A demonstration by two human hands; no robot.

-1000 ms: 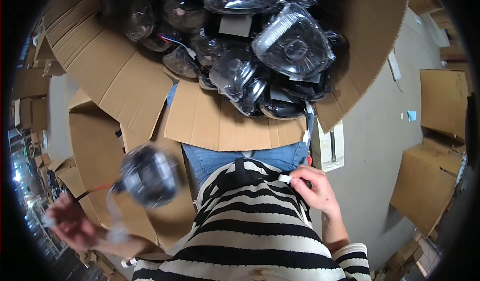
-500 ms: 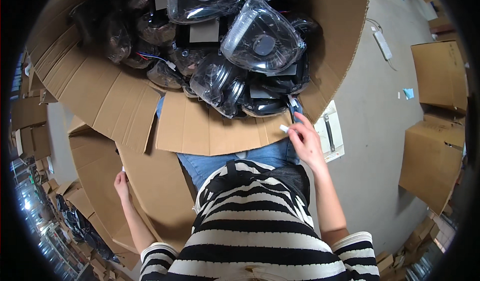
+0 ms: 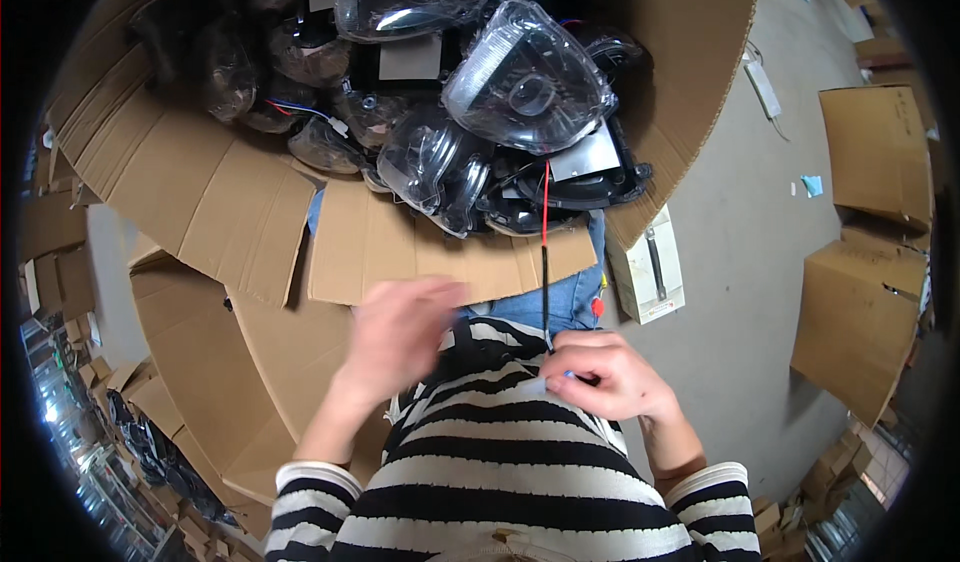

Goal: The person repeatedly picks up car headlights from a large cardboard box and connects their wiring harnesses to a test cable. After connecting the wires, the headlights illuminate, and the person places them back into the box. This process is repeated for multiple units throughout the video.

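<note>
My right hand [image 3: 605,380] is closed in front of my striped shirt, gripping a thin cable [image 3: 546,272]. That cable runs taut, red then black, up to the headlights in a cardboard box. A pale, blurred bit with some blue shows at the right fingertips; its kind is unclear. My left hand [image 3: 400,337] is smeared by motion over the box's near flap, and what it holds cannot be made out. Closest to the cable's upper end lies a black headlight housing [image 3: 600,184] with a grey-white panel. Above it rests a clear-lensed headlight [image 3: 530,77].
The big cardboard box [image 3: 690,82] holds several headlights. Left of me stands another open carton [image 3: 200,332]. A white case with a dark handle [image 3: 650,267] stands on the floor at right, with a power strip [image 3: 762,87] and more cartons [image 3: 860,312] beyond.
My right hand has drawn back toward my body, stretching out the cable. My left hand has swung from the far left to the middle. The headlight housing at the box's near right has shifted.
</note>
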